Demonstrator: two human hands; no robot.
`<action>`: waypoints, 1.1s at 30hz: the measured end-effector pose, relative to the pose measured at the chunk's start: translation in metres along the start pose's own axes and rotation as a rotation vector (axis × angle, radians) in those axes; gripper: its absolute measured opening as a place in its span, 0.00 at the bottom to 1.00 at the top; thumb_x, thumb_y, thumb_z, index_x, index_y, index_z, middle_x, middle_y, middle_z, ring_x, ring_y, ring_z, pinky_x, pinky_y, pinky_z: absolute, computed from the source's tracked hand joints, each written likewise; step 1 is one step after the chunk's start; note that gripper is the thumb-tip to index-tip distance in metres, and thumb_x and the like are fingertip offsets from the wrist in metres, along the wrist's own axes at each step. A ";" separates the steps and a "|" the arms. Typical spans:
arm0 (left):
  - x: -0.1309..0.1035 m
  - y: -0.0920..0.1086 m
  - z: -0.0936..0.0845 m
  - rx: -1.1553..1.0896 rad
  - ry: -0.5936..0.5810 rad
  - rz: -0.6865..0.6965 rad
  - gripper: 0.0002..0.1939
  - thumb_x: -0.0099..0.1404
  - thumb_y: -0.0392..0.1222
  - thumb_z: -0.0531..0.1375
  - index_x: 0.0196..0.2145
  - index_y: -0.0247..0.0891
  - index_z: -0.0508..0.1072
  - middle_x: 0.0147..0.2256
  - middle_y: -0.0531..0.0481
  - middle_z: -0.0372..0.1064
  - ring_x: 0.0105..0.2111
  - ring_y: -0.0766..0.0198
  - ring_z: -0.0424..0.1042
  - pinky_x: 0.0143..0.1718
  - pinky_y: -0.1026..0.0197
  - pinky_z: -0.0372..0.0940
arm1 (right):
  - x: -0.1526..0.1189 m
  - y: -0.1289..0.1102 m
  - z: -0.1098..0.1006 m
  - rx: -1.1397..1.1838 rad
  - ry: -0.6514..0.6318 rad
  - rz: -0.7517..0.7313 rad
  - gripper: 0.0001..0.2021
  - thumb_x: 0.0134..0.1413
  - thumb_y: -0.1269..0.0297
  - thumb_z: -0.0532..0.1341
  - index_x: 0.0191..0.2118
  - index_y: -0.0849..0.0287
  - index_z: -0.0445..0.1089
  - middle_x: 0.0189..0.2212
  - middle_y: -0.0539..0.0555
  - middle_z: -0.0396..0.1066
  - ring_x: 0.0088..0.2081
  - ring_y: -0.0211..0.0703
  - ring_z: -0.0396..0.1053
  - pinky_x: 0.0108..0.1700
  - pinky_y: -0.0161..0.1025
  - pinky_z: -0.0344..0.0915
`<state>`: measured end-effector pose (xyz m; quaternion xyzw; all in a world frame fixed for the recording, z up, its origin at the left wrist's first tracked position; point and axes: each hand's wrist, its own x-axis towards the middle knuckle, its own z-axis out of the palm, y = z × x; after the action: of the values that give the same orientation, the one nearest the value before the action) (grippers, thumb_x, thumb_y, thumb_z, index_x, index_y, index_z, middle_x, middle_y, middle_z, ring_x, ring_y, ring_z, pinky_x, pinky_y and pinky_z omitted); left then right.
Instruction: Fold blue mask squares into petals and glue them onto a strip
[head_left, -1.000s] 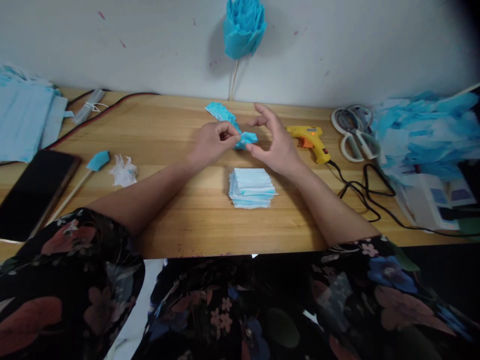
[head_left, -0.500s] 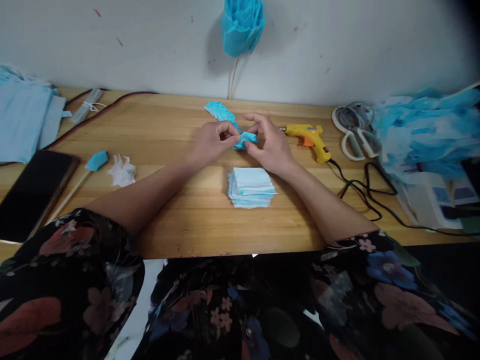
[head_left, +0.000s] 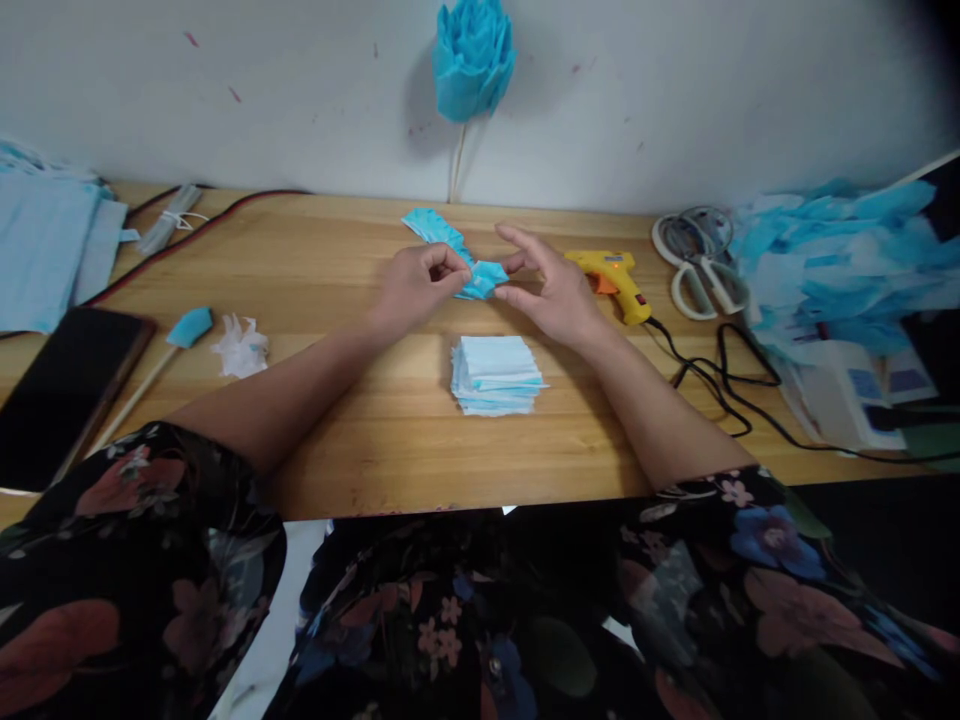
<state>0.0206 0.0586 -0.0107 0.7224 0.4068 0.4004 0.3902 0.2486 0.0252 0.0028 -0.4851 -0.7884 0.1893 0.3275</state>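
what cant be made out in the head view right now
All in the head view:
Small blue piece: its left end is covered by the fingertips of the left hand.
Yellow glue gun: its nozzle is hidden behind the right hand.
Mask pile: cut off by the left edge.
Stack of cut pieces: layers too fine to count.
White box: print too small and blurred.

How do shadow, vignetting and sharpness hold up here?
Head view: the blue flower casts a soft shadow on the wall; head view: the upper right corner goes dark; head view: the blue piece at the left hand looks too soft for fine detail.
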 end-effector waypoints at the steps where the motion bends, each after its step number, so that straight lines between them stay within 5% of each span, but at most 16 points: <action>1: 0.000 0.001 0.000 0.005 0.003 -0.009 0.07 0.62 0.43 0.62 0.28 0.40 0.72 0.27 0.53 0.72 0.30 0.66 0.68 0.32 0.62 0.61 | 0.000 0.000 0.000 -0.003 0.005 0.004 0.35 0.55 0.60 0.66 0.69 0.46 0.64 0.49 0.54 0.80 0.52 0.55 0.75 0.60 0.60 0.69; 13: -0.002 0.014 -0.002 0.023 -0.011 -0.069 0.05 0.60 0.39 0.62 0.27 0.40 0.73 0.27 0.54 0.72 0.30 0.65 0.67 0.33 0.61 0.60 | 0.006 0.002 0.010 -0.018 0.015 0.024 0.32 0.57 0.55 0.66 0.67 0.47 0.63 0.42 0.53 0.80 0.45 0.52 0.76 0.54 0.56 0.73; 24: -0.001 0.009 -0.001 0.004 0.012 -0.043 0.05 0.60 0.40 0.62 0.27 0.40 0.72 0.26 0.54 0.71 0.30 0.65 0.67 0.32 0.62 0.61 | -0.003 -0.002 -0.002 0.009 0.012 0.025 0.35 0.56 0.59 0.66 0.70 0.45 0.62 0.51 0.54 0.80 0.51 0.54 0.76 0.60 0.61 0.71; 33: 0.000 0.004 -0.001 -0.028 -0.003 -0.011 0.07 0.60 0.44 0.63 0.27 0.41 0.72 0.26 0.52 0.71 0.29 0.63 0.67 0.31 0.60 0.60 | 0.006 0.001 0.012 -0.033 0.016 0.010 0.28 0.59 0.49 0.65 0.63 0.47 0.68 0.45 0.55 0.80 0.45 0.53 0.76 0.54 0.58 0.73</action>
<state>0.0206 0.0572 -0.0062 0.7153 0.4043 0.4028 0.4033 0.2384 0.0314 -0.0043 -0.4959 -0.7864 0.1740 0.3246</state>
